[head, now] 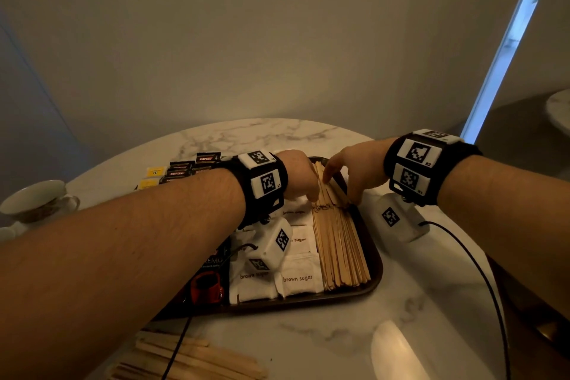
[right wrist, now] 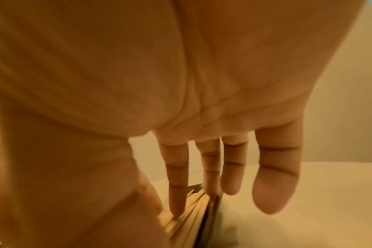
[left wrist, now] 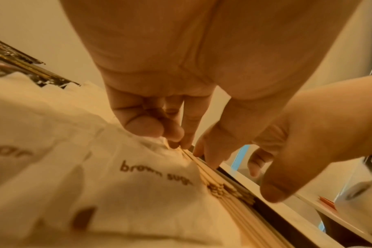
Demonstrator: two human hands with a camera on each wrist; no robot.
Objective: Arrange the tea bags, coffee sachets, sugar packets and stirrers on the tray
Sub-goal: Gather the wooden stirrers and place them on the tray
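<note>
Both hands are squaring up the far bundle of wooden stirrers [head: 331, 191], which lies along the right side of the dark tray [head: 374, 268], in the middle of the head view. The left hand [head: 297, 176] has its fingertips [left wrist: 176, 134] curled down against the bundle's left edge, beside the brown sugar packets [head: 297, 279]; whether it truly pinches a stick I cannot tell. The right hand [head: 354, 170] is spread, its fingers [right wrist: 177, 198] straight and pressing on top of the sticks by the tray's right rim, gripping nothing.

To do this well, I would press the 2 sides together lightly and evenly, keep the ends level with the nearer bundle [head: 342, 250] below it, and lift the fingers straight up so no stick rides onto the rim or over the sugar. The sticks are thin and loose, so a sideways drag would likely fan them out.

More stirrers [head: 191, 358] wait on the table at the lower left of the frame, and Kopiko coffee sachets [head: 185, 171] with yellow tea bags [head: 152, 177] lie at the middle left, off the tray.

The surface is a round white marble table [head: 308, 342]. A teacup [head: 37, 199] stands at the left edge. Plain walls rise behind, with a bright strip of window [head: 512, 40] at the upper right
</note>
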